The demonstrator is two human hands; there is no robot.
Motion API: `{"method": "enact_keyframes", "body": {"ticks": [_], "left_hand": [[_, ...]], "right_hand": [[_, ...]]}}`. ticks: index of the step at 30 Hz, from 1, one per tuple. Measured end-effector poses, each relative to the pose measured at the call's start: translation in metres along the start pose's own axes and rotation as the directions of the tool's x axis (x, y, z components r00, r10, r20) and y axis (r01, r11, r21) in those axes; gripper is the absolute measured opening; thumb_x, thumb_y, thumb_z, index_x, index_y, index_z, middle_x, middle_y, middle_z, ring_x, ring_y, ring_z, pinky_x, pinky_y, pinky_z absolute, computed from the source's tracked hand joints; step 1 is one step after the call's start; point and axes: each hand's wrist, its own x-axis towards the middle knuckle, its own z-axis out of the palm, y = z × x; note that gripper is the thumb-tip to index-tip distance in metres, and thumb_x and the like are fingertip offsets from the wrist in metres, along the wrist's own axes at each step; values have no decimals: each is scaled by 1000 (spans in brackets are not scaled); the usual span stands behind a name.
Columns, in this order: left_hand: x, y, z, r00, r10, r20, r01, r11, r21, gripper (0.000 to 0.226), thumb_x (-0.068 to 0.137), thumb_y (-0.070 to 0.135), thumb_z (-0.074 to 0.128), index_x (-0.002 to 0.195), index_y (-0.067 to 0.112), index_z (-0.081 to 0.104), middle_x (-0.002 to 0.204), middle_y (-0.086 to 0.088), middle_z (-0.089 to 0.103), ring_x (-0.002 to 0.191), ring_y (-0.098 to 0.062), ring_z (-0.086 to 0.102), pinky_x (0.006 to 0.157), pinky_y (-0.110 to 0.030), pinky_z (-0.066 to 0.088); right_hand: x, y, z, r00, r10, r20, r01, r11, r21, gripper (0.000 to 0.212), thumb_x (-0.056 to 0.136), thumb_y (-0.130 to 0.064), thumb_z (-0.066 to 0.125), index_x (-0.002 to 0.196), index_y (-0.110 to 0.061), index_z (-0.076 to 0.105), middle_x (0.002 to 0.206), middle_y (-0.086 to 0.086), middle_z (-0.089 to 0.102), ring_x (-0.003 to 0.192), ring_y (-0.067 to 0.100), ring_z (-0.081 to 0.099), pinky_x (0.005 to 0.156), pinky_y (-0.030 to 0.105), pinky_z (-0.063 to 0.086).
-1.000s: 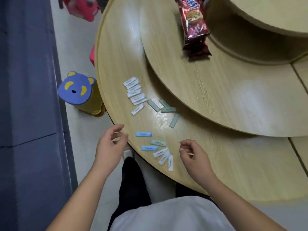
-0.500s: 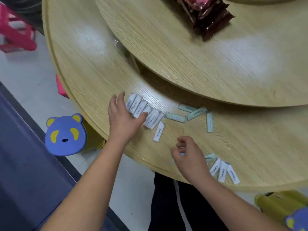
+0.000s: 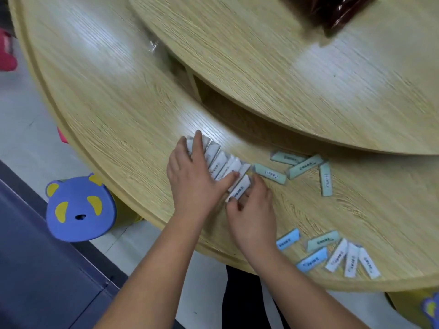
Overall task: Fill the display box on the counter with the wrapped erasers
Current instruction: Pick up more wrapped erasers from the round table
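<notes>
A row of white wrapped erasers (image 3: 223, 165) lies on the round wooden table (image 3: 114, 98). My left hand (image 3: 197, 179) lies over the row's left side, fingers and thumb clasping it. My right hand (image 3: 251, 210) pinches the lowest white eraser (image 3: 240, 189) at the row's right end. Several green erasers (image 3: 297, 166) lie scattered to the right. Blue, green and white erasers (image 3: 332, 254) lie near the table's front edge. No display box is in view.
A raised upper tier (image 3: 285, 67) of the table overhangs the back, with a dark red snack packet (image 3: 342, 13) on it. A blue bear-faced stool (image 3: 79, 210) stands on the floor at the left. Another one shows at the bottom right corner (image 3: 431, 309).
My right hand has moved left from the front erasers to the white row and taken its end eraser. My left hand has closed over the row. The view has shifted closer.
</notes>
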Motion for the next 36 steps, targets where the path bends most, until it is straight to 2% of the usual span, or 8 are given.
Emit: {"method": "enact_keyframes", "body": {"ticks": [5,10,14,16,25,29,32,36], "left_hand": [[5,4,-2,999,26,41,-23,997,-71,111,67,58,78,156,19,26,141,-13,38,128,-33,38,107,-44,34],[6,18,0,985,89,149,-69,989,-133,104,70,43,82,155,16,29,135,-17,40,121,-34,40,102,-41,36],[7,27,0,988,40,149,-18,989,-147,98,74,37,81,154,12,31,135,-18,43,121,-36,43,100,-43,38],[9,30,1,987,31,157,-10,991,-131,94,75,36,79,153,10,32,134,-18,43,120,-37,43,99,-44,39],[18,38,-4,972,-83,220,113,985,-129,65,71,32,81,121,8,48,121,-17,45,114,-38,45,90,-41,40],[12,44,-3,966,-90,244,132,978,-161,51,79,31,77,116,6,51,121,-17,44,109,-39,50,84,-35,39],[6,49,-4,966,-61,250,111,975,-190,47,85,29,72,119,3,51,120,-20,49,106,-41,54,83,-39,41],[-3,52,-5,963,-21,267,77,976,-204,46,90,22,65,126,-3,50,121,-27,51,113,-42,49,94,-43,38]], "right_hand": [[4,-8,-3,999,28,-44,-26,998,52,60,89,-16,54,146,-19,35,132,6,44,119,15,46,93,22,39],[17,-18,-5,998,51,-46,-48,997,60,53,97,-25,47,148,-15,36,145,8,37,136,21,33,102,19,19],[23,-22,-7,996,88,-29,-83,988,133,51,97,-26,47,147,-19,39,147,7,37,136,19,34,108,23,21],[25,-21,-7,994,104,-11,-100,976,194,52,96,-24,47,147,-22,39,146,6,38,133,21,41,116,35,30],[32,-23,-8,969,235,71,-242,869,432,66,85,-15,51,149,-24,37,136,8,51,122,22,54,102,46,48],[30,-27,-7,977,198,78,-210,842,497,44,89,-17,50,131,-25,57,131,5,57,112,19,61,100,43,50],[26,-29,-12,983,169,77,-182,800,571,36,86,-11,47,111,-30,67,108,0,70,99,18,67,90,49,54],[24,-27,-20,979,135,154,-203,740,641,39,79,-7,46,103,-28,70,101,0,74,99,21,69,93,53,52]]}}
